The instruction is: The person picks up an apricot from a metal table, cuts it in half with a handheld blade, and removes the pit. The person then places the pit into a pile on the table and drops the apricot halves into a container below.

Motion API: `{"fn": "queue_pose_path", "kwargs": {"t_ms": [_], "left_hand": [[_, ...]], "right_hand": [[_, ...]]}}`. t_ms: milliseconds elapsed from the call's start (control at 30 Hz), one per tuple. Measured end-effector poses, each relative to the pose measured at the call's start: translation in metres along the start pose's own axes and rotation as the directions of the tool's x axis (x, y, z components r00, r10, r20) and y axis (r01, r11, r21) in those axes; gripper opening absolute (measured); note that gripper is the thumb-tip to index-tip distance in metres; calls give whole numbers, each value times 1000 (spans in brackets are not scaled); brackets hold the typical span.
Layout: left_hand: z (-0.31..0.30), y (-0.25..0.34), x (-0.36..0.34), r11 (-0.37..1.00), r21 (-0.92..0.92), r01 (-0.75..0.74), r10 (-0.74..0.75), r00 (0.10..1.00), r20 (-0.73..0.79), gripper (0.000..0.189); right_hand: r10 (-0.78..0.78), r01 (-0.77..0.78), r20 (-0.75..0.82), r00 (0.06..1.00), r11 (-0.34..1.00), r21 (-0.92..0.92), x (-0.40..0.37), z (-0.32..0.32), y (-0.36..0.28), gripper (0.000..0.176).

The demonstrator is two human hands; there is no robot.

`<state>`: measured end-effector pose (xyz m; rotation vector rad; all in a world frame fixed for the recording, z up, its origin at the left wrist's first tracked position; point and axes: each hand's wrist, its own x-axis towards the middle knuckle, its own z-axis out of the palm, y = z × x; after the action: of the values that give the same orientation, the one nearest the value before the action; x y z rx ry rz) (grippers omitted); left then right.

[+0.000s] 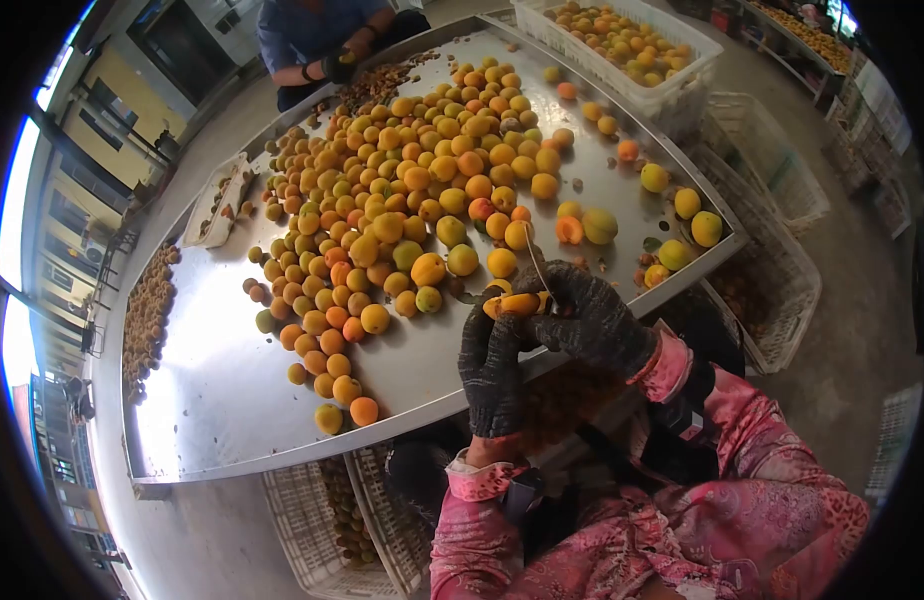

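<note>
Both my hands wear dark grey knitted gloves and meet over the table's near edge. My left hand (490,365) is closed around an apricot (512,304), which looks split, with orange flesh showing. Close against it, my right hand (594,322) grips a small knife whose thin blade (535,258) points up and away; the handle is hidden in the glove. Just beyond my hands lies a big heap of yellow and orange apricots (417,178) on the metal table (207,400). An opened apricot half (569,230) rests to the right of the heap.
Across the table a person's gloved hand (339,66) works beside a pile of pits. More pits (152,310) line the left edge, near a white tray (222,205). A white crate of apricots (672,95) stands at the far right; other crates (312,520) sit below the table.
</note>
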<state>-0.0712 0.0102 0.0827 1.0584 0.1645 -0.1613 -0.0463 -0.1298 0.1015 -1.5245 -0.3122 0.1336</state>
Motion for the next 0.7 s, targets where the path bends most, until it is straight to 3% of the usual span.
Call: {"fn": "queue_pose_path", "kwargs": {"t_ms": [67,133,200,267,333,400,467,567,633,700], "left_hand": [[-2,-1,4,984,108,-140,147,988,-58,37],[0,-1,5,968,129,-216,219,976,-11,37],[0,-2,6,946,144,-290,288,957,36,37],[-6,-5,9,900,259,-350,332,937,112,41],[-7,-6,12,893,263,-366,357,930,83,43],[-6,-5,12,883,267,-385,387,921,49,45],[-4,-2,11,939,271,-212,238,969,-67,45],[-1,-7,18,893,334,-303,327,945,-18,42],[-16,-17,28,887,406,-220,249,968,-20,44],[-21,-21,34,871,470,-139,173,984,-30,48]], "right_hand": [[-25,25,5,1000,999,-35,7,-3,9,35],[-47,47,2,999,996,-70,11,-8,12,34],[123,-127,52,991,989,79,14,-14,8,35],[213,-221,91,973,972,85,14,-19,-8,33],[297,-310,136,945,946,90,14,-17,-10,32],[154,-169,114,981,976,134,13,-11,3,33],[152,-164,79,985,967,193,8,-1,6,33],[179,-184,46,983,955,234,8,4,3,34],[201,-206,48,978,954,219,12,3,6,34],[-235,234,63,970,972,20,20,-5,18,37]]}}
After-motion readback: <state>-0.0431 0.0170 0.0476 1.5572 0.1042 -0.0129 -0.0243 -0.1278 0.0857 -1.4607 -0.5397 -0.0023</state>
